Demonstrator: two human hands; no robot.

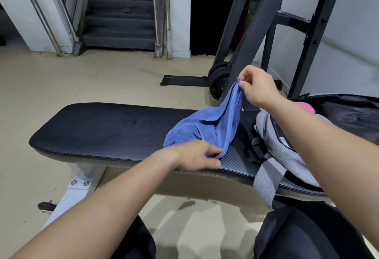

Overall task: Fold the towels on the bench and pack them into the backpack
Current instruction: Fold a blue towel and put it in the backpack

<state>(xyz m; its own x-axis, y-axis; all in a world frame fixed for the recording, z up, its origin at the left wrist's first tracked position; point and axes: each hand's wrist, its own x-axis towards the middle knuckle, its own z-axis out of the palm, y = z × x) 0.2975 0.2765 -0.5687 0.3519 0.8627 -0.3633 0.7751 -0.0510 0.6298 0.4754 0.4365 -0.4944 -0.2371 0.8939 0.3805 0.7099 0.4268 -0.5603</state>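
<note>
Both of our hands grip 1 blue towel [213,127] over the black bench [106,131]. Our right hand [257,87] pinches a corner of the towel between thumb and fingertips and holds it raised above the bench's far edge, so the cloth hangs down from it in a loose drape. Our left hand [196,157] sits at the bench's near edge, its fingers closed on the towel's lower corner; the rest of the cloth lies bunched on the bench pad between the 2 hands. A grey backpack [281,152] lies on the bench just right of the towel, with 1 strap hanging over the bench's near edge. Something pink [305,108] shows at the backpack's top, partly hidden by our right forearm. Beyond the bench stands a dark metal rack [264,33] with weight plates [218,78] at its foot.
</note>
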